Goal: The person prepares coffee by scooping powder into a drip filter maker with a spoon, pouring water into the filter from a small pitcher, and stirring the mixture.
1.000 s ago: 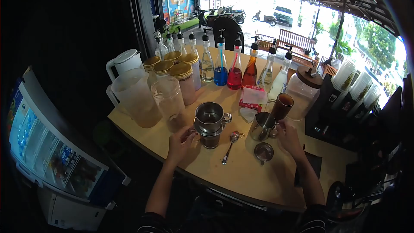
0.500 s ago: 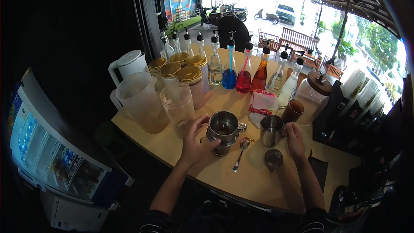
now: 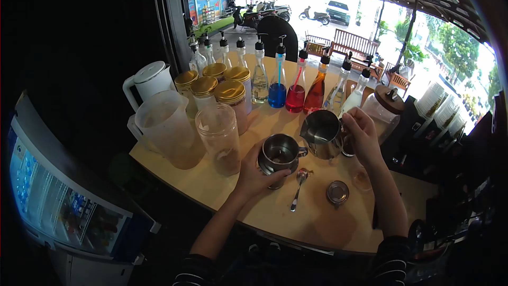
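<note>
My left hand [image 3: 253, 176] is wrapped around the near-left side of a metal drip coffee filter [image 3: 281, 151], its thumb across the front. The filter stands upright on the table, and what lies beneath it is mostly hidden by my hand. My right hand [image 3: 362, 135] grips the handle of a steel pitcher [image 3: 323, 133], raised above the table just right of the filter, spout toward it. A spoon [image 3: 298, 190] lies right of the filter, and a small round metal lid [image 3: 337, 193] rests further right.
An open clear jar [image 3: 216, 137] stands left of the filter, beside a plastic jug [image 3: 161, 127] and a white kettle [image 3: 151, 82]. Gold-lidded jars [image 3: 229, 92] and several pump bottles [image 3: 277, 92] line the back. A wooden-lidded jar [image 3: 389, 103] and stacked cups [image 3: 436, 106] stand right.
My right hand has lifted the steel pitcher up off the table and moved it left, nearer the filter. My left hand has closed further around the filter.
</note>
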